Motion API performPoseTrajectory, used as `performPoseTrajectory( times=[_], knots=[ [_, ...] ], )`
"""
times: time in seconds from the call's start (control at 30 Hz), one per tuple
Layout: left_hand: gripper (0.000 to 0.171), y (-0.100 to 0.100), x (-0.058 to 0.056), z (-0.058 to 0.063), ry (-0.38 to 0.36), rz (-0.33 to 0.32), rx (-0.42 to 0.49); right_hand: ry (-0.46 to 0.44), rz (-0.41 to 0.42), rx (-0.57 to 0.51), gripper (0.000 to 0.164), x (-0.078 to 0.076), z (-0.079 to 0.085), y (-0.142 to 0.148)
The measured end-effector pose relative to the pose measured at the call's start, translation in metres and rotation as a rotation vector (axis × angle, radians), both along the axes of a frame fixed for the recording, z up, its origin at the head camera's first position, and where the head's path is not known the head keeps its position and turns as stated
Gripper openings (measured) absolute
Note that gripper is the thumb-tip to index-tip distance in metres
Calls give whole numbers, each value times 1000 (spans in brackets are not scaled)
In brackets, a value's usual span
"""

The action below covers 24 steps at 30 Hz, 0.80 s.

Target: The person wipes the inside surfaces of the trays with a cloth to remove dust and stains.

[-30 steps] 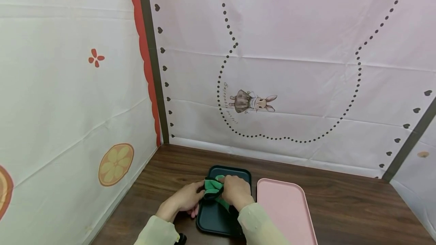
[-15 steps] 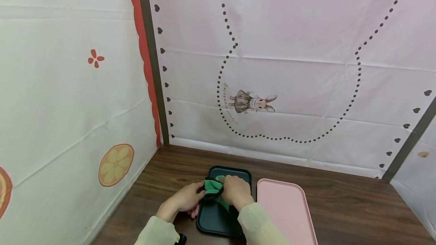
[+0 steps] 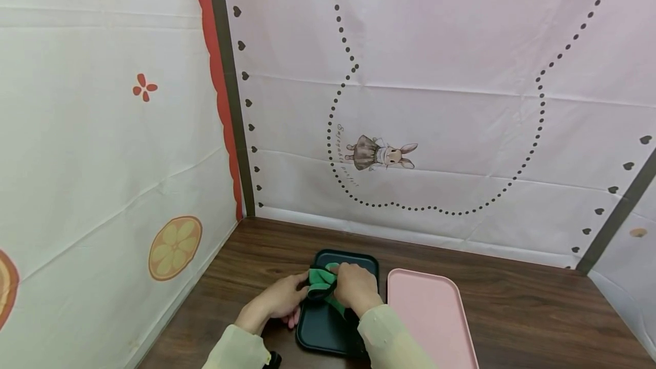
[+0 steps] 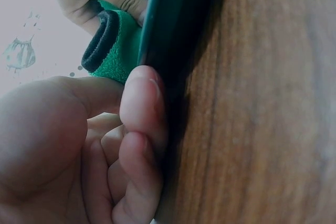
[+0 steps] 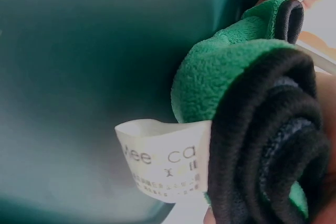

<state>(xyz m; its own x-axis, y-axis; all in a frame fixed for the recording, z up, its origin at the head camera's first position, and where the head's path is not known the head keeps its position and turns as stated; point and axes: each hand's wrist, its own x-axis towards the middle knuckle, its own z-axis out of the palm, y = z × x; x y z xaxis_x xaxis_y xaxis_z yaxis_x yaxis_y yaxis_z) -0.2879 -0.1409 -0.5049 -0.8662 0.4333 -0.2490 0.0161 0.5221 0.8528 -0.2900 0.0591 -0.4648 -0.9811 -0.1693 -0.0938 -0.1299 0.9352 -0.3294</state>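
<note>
A dark green tray (image 3: 325, 329) lies on the wooden table, its long side running away from me. My left hand (image 3: 279, 299) is at the tray's left edge, with thumb and fingers gripping the rim; in the left wrist view a fingertip (image 4: 142, 98) presses against its outer side. Bunched in my right hand (image 3: 357, 286) is a green cleaning cloth (image 3: 320, 279) with black edging, resting over the tray's surface. The right wrist view shows the cloth's rolled black folds and a white label (image 5: 168, 158) hanging from it. My right fingers are partly hidden by the cloth.
A pink tray (image 3: 425, 318) lies just right of the green one, partly behind my right sleeve (image 3: 392, 337). Printed fabric walls (image 3: 461, 147) stand at the table's back and left. The brown wood table (image 3: 543, 312) extends to the right.
</note>
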Motion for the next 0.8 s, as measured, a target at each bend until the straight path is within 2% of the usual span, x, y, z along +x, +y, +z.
performPoseTrajectory(
  times=[0.8],
  knots=[
    [60, -1, -1, -2, 4, 1, -1, -6, -10, -2, 56, -1, 1, -2]
  ],
)
